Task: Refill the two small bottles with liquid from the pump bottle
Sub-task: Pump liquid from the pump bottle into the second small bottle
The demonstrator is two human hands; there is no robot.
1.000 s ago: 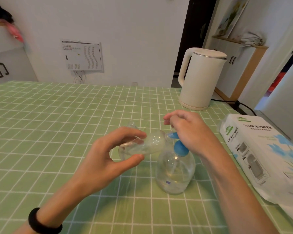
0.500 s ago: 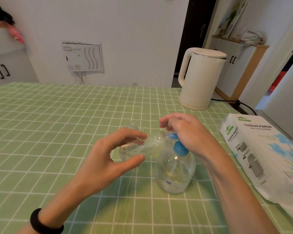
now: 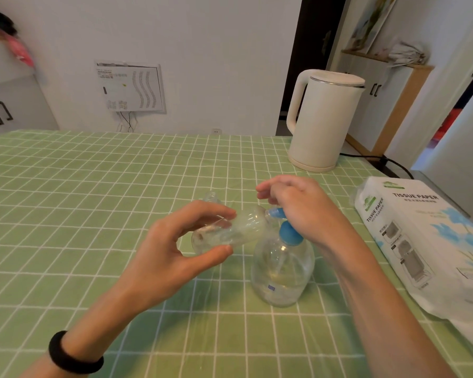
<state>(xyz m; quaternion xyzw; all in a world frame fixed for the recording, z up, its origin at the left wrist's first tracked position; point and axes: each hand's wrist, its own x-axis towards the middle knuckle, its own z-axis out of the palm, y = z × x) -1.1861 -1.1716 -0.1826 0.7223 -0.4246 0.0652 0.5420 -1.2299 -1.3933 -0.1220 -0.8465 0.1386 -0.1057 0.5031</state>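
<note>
A clear round pump bottle (image 3: 281,271) with a blue pump head stands on the green checked tablecloth, partly filled with clear liquid. My right hand (image 3: 301,211) rests on top of the blue pump head, fingers curled over it. My left hand (image 3: 172,249) holds a small clear bottle (image 3: 230,230) tilted almost on its side, pinched between thumb and fingers, its mouth against the blue nozzle. A second small clear bottle (image 3: 210,197) stands upright behind my left hand, mostly hidden, only its neck showing.
A white electric kettle (image 3: 322,121) stands at the back right with its black cord (image 3: 388,162) running off the table. A white tissue paper pack (image 3: 421,246) lies along the right edge. The green tablecloth (image 3: 79,200) stretches left.
My right hand has shifted slightly left and lower on the pump head. The small bottle in my left hand stays at the nozzle.
</note>
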